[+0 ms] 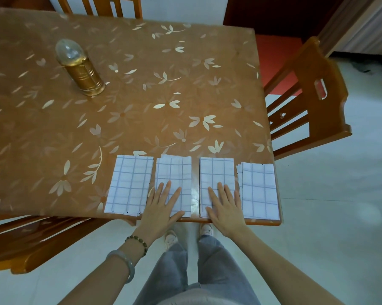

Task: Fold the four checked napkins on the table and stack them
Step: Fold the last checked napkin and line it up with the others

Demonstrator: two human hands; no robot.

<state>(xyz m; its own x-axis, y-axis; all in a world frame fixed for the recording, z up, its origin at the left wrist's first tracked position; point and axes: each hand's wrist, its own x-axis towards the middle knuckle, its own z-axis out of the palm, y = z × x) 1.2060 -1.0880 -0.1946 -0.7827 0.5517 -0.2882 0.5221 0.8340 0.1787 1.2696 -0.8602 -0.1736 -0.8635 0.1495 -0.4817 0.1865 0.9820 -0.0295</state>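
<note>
Several white napkins with blue checks lie side by side as folded rectangles along the table's near edge. From left to right they are the first napkin (129, 183), the second napkin (174, 172), the third napkin (216, 172) and the fourth napkin (259, 190). My left hand (162, 205) lies flat with straight fingers on the near part of the second napkin. My right hand (225, 205) presses flat on the near part of the third napkin. Neither hand grips anything.
The table (141, 95) wears a brown cloth with pale leaf patterns. A gold lantern with a clear dome (80, 69) stands at the far left. Wooden chairs stand at the right (308, 95), at the near left (31, 243) and at the far side (110, 5).
</note>
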